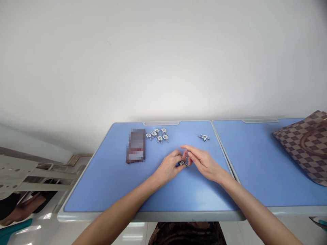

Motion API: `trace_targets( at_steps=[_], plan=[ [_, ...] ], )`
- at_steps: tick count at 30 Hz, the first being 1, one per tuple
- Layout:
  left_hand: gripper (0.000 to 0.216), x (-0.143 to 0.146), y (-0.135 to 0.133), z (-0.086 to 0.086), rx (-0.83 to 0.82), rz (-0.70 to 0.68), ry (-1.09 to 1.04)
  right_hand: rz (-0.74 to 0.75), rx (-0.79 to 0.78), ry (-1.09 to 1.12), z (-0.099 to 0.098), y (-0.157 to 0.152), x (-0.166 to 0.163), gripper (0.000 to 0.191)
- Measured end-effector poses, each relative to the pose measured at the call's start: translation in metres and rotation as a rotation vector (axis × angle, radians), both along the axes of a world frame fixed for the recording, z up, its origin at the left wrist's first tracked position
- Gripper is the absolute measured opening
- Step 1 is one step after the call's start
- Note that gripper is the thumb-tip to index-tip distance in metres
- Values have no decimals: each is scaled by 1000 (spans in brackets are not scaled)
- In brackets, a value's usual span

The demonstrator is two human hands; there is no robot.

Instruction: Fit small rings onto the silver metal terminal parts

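Working over a pale blue desk (107,190), the person leaves a brown checkered bag (304,146) well off to the right, out of the way. Ahead of the left hand lie a blurred dark rectangular packet (136,145) and a huddle of small silver metal fittings (157,135); one lone fitting (203,137) lies ahead of the right hand. The left hand (168,166), curled nearly shut, pinches a silver fitting (182,163); the right hand (204,162), half open, reaches over it, fingertips (184,148) apparently steadying it from above.
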State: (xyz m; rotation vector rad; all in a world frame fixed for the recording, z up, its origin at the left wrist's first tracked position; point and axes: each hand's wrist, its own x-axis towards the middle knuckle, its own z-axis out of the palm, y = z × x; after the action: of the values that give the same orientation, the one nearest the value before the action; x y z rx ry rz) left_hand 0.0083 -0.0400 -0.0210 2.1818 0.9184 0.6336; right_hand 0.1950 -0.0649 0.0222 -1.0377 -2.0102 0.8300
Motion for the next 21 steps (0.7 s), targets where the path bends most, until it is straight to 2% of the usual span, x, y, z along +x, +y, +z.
trace_targets(
  at_steps=[2, 6, 10, 13, 15, 18, 21],
  plan=[
    [16, 0, 0, 0, 6, 12, 11, -20, 53, -14, 1, -1, 1, 29],
    [17, 0, -1, -1, 22, 30, 32, -161, 187, -62, -4, 1, 2, 13],
    [17, 0, -1, 2, 25, 25, 39, -269, 310, -89, -14, 2, -1, 19],
    [16, 0, -2, 4, 8, 23, 46, -312, 305, -45, -19, 3, -5, 18],
    [16, 0, -2, 3, 8, 24, 44, -307, 287, -28, -22, 3, -6, 14],
    [18, 0, -2, 0, 15, 27, 30, -245, 344, -79, -24, 5, -5, 9],
    [18, 0, -2, -2, 16, 31, 30, -182, 412, -149, -23, 6, -3, 24]
  ],
)
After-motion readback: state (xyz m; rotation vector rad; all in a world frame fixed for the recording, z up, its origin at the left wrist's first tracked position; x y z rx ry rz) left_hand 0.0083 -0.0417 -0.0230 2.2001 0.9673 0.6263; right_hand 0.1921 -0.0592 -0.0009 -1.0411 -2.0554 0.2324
